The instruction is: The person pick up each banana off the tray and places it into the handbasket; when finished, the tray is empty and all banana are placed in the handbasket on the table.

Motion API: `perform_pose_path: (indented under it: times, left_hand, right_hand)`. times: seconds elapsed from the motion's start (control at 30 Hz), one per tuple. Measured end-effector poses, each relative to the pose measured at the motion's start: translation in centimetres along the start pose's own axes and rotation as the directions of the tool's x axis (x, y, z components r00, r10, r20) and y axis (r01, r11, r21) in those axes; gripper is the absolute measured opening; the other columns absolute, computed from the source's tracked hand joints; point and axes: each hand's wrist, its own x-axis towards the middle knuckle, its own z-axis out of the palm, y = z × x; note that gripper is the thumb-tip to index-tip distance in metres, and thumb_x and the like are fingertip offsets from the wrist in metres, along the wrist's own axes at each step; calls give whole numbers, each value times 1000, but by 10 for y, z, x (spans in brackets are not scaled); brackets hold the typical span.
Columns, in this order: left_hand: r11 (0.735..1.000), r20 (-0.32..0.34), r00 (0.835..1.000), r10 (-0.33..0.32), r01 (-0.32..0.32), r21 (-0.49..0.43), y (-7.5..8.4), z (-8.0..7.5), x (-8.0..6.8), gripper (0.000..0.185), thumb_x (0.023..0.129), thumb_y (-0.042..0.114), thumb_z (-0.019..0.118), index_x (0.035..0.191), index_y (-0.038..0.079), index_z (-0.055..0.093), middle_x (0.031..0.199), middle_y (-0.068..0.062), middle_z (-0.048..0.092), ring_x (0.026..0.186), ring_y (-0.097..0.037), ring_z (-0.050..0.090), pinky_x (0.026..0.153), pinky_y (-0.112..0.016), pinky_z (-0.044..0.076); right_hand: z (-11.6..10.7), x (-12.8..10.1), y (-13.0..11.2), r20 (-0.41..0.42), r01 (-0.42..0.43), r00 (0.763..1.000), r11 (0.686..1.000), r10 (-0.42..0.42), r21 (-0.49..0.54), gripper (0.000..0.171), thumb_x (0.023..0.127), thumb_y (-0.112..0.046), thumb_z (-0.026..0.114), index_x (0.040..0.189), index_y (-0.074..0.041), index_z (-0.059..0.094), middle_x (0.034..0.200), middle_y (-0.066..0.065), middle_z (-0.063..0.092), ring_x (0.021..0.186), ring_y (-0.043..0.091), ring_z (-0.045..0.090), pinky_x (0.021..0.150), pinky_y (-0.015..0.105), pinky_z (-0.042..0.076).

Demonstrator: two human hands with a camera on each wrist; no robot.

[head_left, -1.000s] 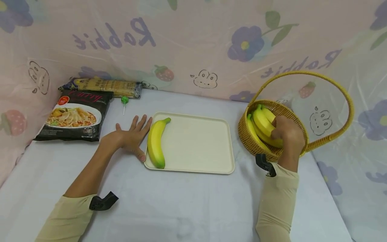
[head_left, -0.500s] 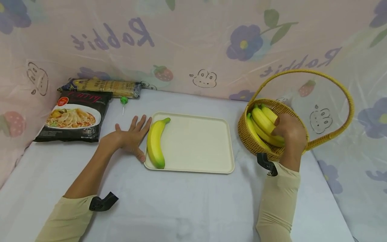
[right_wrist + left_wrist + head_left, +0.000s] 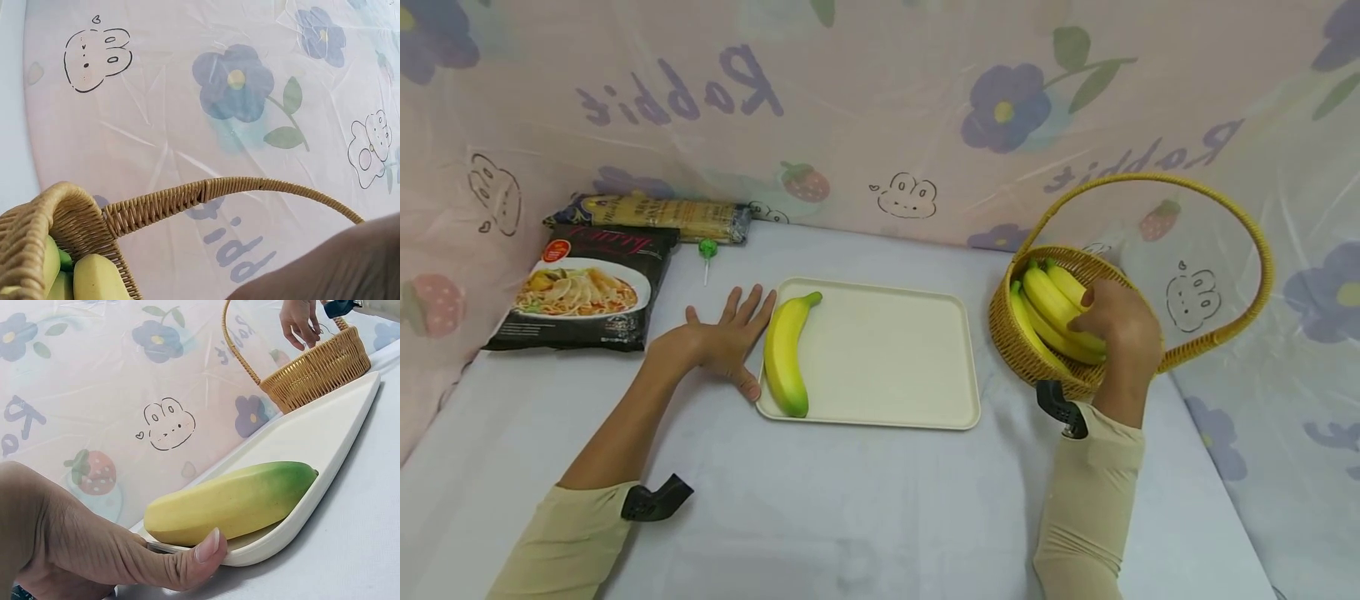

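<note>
My left hand (image 3: 722,337) lies with its fingers spread at the left edge of a cream tray (image 3: 887,358). In the left wrist view its thumb (image 3: 209,547) touches the tray's rim, close to a single yellow banana (image 3: 231,500) with a green end. That banana lies lengthwise along the tray's left side. Over on the right, my right hand (image 3: 1122,329) reaches into a wicker basket (image 3: 1011,337), at the ends of several bananas (image 3: 1052,304). Its thumb is beside them. Most of its fingers are hidden from above, so their grip on a banana is unclear.
A black noodle packet (image 3: 583,287), a pack of dry noodles (image 3: 662,217) and a green lollipop (image 3: 708,250) lie at the back left. The basket's tall handle (image 3: 1262,250) arches out to the right. A printed curtain (image 3: 865,108) stands behind the white table.
My right hand has shifted slightly to the right inside the basket, and the bananas there have moved a little. My left hand and the banana on the tray have stayed put.
</note>
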Motion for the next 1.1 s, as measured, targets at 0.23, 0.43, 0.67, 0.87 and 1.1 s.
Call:
perform_pose_path:
  times: [0.23, 0.43, 0.67, 0.87, 1.1]
  left_hand:
    - [1000, 4, 1000, 1, -1, 1, -2, 2, 1, 176, 41, 82, 84, 165, 19, -24, 171, -16, -34, 157, -47, -32, 99, -93, -17]
    - [1000, 16, 1000, -4, 4, -13, -1, -1, 1, 176, 42, 80, 86, 165, 18, -24, 170, -16, -35, 156, -45, -34, 100, -92, -20]
    - [1000, 8, 1000, -11, 11, 7, -3, -1, 2, 175, 42, 80, 86, 165, 17, -23, 171, -17, -33, 157, -46, -32, 101, -93, -17]
    - [1000, 13, 1000, -18, 18, -12, 1, -1, -1, 170, 49, 75, 87, 165, 19, -23, 170, -14, -36, 157, -44, -34, 101, -93, -17]
    - [1000, 21, 1000, -20, 20, -1, 5, -3, -1, 173, 45, 77, 87, 165, 17, -22, 170, -16, -35, 157, -45, -34, 102, -92, -18]
  right_hand:
    - [-4, -4, -5, 29, 25, 999, 999, -25, -23, 58, 99, -28, 67, 140, 8, 47, 147, 35, 48, 121, 50, 53, 99, 65, 49]
    - [-8, -12, -14, 33, 54, 998, 998, -53, -35, 59, 102, -35, 61, 141, 7, 46, 147, 34, 47, 122, 50, 52, 101, 65, 47]
    - [-8, -19, -29, 58, 119, 992, 991, -116, -53, 62, 104, -38, 57, 144, 8, 44, 147, 34, 48, 121, 47, 53, 105, 64, 45]
    - [-5, -26, -47, 103, 160, 983, 985, -153, -71, 67, 104, -42, 55, 152, 2, 42, 151, 32, 49, 126, 47, 52, 110, 67, 43]
    - [3, -32, -71, 109, 370, 925, 928, -363, -49, 57, 104, -39, 59, 144, 2, 50, 108, 18, 66, 102, 32, 60, 92, 51, 54]
